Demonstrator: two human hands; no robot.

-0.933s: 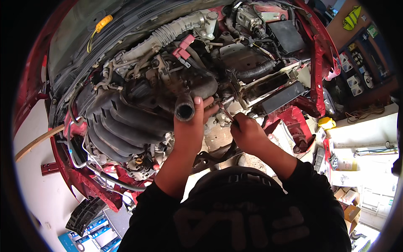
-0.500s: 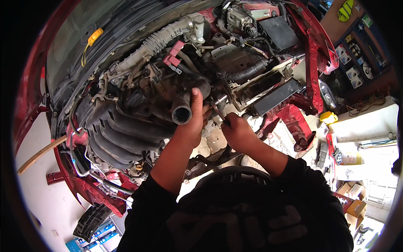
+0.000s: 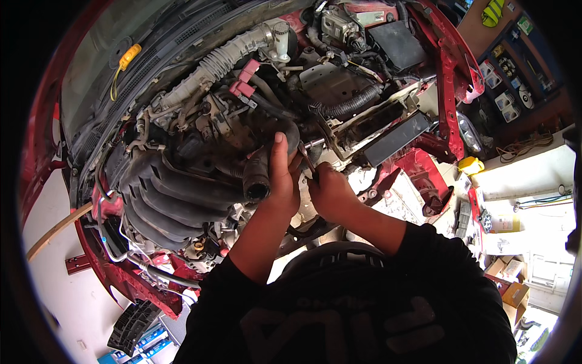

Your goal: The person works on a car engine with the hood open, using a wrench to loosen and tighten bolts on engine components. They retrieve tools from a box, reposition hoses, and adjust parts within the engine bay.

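My left hand (image 3: 282,182) is closed with its thumb pointing up, right beside a black rubber hose (image 3: 256,171) whose open end faces me. The curled fingers are mostly hidden, so what they grip cannot be made out. Close to its right, my right hand (image 3: 330,191) is shut around the handle of a ratchet wrench (image 3: 309,162). The tool's metal shank slants up and left out of the fist, towards a shiny socket piece (image 3: 314,143). Both hands are low in the engine bay, in front of the dark engine parts.
Left of the hands lies the black ribbed intake manifold (image 3: 176,197). A grey corrugated air duct (image 3: 212,64) and a red connector cover (image 3: 245,79) are beyond. A black rectangular box (image 3: 397,139) is to the right, near the red body frame (image 3: 448,109). A yellow item (image 3: 129,56) rests by the windshield.
My right hand has shifted slightly left and down with the wrench, closer to the left hand. The hose's open end has tipped downward. The whole view has shifted a little.
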